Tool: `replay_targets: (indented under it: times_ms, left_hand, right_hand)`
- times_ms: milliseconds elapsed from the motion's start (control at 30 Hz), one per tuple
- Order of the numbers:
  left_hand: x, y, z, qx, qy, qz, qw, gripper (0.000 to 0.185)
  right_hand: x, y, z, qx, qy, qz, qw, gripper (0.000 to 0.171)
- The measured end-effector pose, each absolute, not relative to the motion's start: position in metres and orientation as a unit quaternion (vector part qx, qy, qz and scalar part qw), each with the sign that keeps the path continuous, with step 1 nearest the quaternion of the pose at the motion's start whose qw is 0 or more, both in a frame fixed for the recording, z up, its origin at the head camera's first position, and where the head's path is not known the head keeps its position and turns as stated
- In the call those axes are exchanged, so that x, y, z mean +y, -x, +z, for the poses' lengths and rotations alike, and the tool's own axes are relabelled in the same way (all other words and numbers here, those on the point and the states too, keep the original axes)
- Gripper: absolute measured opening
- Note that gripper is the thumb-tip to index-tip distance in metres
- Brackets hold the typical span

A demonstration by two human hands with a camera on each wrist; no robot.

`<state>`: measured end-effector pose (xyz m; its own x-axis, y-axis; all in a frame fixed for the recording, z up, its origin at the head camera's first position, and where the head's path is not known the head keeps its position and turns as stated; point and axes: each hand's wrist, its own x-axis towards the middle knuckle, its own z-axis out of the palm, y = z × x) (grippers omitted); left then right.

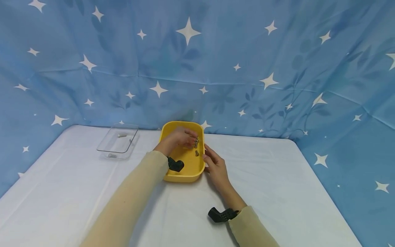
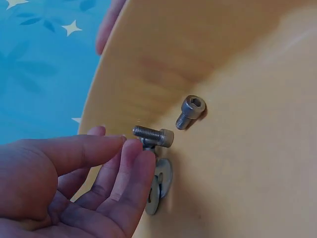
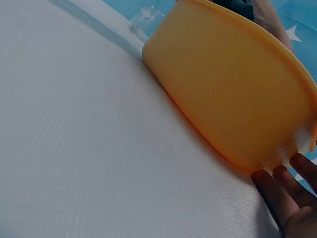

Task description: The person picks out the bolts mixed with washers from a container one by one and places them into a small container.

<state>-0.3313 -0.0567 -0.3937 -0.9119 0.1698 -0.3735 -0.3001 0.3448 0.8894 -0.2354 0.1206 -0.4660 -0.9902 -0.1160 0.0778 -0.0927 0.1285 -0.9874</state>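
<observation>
Holding bolts (image 2: 154, 136) and washers (image 2: 159, 184), yellow tray (image 1: 172, 128) meets left hand (image 1: 178, 138).

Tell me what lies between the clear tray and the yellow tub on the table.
Only bare white tablecloth separates the clear tray from the yellow tub; the head view shows it.

The tub (image 1: 184, 176) sits at the centre of the head frame on the bench (image 1: 277, 192), near the backdrop (image 1: 247, 51) that fills the upper half. Up and to the left of the tub lies a tray (image 1: 118, 142) with a bolt (image 1: 122, 135) in it. The left hand (image 1: 180, 137) is inside the tub at its far end, fingertips on a screw (image 2: 153, 135); washers (image 2: 159, 186) lie just below it and a second screw (image 2: 190, 111) just right. The right hand (image 1: 216, 168) touches the tub's right wall from outside
</observation>
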Motion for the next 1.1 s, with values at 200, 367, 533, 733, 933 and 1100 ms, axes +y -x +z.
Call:
replay_targets:
  times_ms: [200,367,533,733,933,1100]
  left_hand:
    - [-0.057,0.33,-0.4,0.792,0.054,0.577,0.192,0.032]
    - [-0.056,0.331,-0.405,0.792,0.06,0.577,0.193,0.031]
    - [-0.053,0.332,-0.408,0.788,0.067,0.581,0.192,0.03]
    - [-0.05,0.333,-0.409,0.785,0.071,0.584,0.192,0.027]
    - [-0.047,0.332,-0.409,0.789,0.064,0.579,0.195,0.027]
    - [-0.046,0.331,-0.408,0.795,0.059,0.571,0.195,0.027]
  right_hand:
    - [0.119,0.234,-0.467,0.755,0.075,-0.651,0.008,0.046]
    - [0.119,0.234,-0.466,0.753,0.078,-0.653,0.007,0.047]
    - [0.119,0.234,-0.466,0.753,0.074,-0.654,0.007,0.046]
    - [0.12,0.235,-0.466,0.755,0.076,-0.651,0.005,0.047]
    - [0.12,0.232,-0.462,0.756,0.078,-0.65,0.005,0.047]
    - [0.12,0.233,-0.463,0.755,0.082,-0.65,0.005,0.047]
